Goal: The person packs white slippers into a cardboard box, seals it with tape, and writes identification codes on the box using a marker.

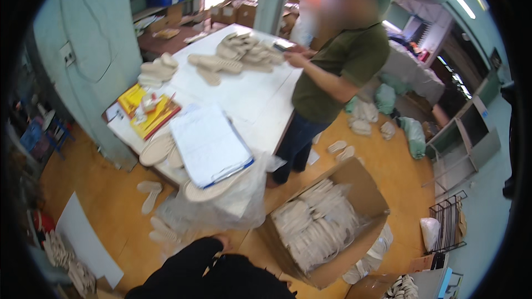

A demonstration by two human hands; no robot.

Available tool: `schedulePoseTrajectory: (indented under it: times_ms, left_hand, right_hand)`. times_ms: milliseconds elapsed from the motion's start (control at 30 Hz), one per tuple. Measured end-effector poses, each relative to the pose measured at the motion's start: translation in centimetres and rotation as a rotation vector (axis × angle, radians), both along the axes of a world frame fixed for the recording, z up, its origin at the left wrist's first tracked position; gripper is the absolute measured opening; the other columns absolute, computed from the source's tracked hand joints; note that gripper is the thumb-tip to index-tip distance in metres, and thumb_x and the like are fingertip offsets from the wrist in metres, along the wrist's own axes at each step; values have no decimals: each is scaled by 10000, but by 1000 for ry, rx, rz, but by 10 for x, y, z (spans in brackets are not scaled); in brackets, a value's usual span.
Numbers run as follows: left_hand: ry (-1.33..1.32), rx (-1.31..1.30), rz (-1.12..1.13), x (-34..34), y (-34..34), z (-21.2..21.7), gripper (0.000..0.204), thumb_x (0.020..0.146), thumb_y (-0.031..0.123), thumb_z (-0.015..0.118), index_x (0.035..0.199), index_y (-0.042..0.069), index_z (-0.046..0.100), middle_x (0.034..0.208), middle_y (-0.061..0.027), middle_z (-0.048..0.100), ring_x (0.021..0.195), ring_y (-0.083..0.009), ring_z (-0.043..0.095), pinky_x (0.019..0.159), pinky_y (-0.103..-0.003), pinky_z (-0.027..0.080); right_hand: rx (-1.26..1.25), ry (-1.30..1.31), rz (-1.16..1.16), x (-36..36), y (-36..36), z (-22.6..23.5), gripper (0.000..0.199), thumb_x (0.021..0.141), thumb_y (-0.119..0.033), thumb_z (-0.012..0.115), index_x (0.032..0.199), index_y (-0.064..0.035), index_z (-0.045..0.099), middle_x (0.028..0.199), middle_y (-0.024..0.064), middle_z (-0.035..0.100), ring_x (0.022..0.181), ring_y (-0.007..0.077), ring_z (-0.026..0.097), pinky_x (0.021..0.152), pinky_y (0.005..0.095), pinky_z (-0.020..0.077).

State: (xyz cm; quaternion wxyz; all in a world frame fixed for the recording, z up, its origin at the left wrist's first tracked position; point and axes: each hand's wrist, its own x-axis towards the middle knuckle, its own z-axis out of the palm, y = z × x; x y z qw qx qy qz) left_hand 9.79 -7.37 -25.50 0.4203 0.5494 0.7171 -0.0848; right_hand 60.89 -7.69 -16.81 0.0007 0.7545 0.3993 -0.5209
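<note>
My left hand [222, 239] shows only as a small patch at the end of a black sleeve [183, 268] at the lower edge. It sits against the bottom of a clear plastic bag [221, 202] hanging off the near corner of the white table [249, 97]. Its fingers are too small to read. A second black sleeve [249, 279] lies beside it, with my right hand hidden. An open cardboard box [332, 216] of pale shoe soles in plastic stands on the floor just to the right.
A person in a green shirt [343, 61] stands at the table's right side, hands on a pile of beige soles [244, 52]. A white paper pad [208, 144], yellow booklets [147, 111] and more soles lie on the table. Loose soles [148, 194], bags and a wire rack [446, 221] are on the orange floor.
</note>
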Motion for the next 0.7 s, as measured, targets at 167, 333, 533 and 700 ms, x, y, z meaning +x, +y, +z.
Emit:
schedulePoseTrajectory:
  times_ms: [167,333,533,700]
  left_hand:
    - [-43,-311,34,-33,-16,-6,550,888,562,535,1098,91,723,1142,-152,679,1088,-313,623,957,-426,478]
    - [-42,-83,179,-13,-15,2,523,836,530,623,1085,79,714,1110,-150,687,1050,-325,637,944,-405,486]
    - [-214,122,252,7,5,24,394,844,371,683,1073,51,708,963,-157,720,903,-293,695,847,-375,534]
    - [-209,104,185,-3,2,18,388,839,374,689,1037,42,721,951,-160,720,886,-294,696,840,-375,533]
  right_hand:
    - [1,154,-135,23,-2,-57,303,943,-235,562,1114,4,634,845,166,702,643,236,674,505,355,531]
    - [70,126,-18,15,-1,-76,360,940,-360,570,1018,-31,693,820,102,715,686,226,687,671,352,563]
    - [186,14,80,-13,7,-45,330,873,-334,650,949,-19,714,748,116,704,626,204,692,641,338,552]
    - [218,-89,155,-24,8,-27,266,896,-249,637,987,-8,702,771,96,707,593,164,675,596,306,556]
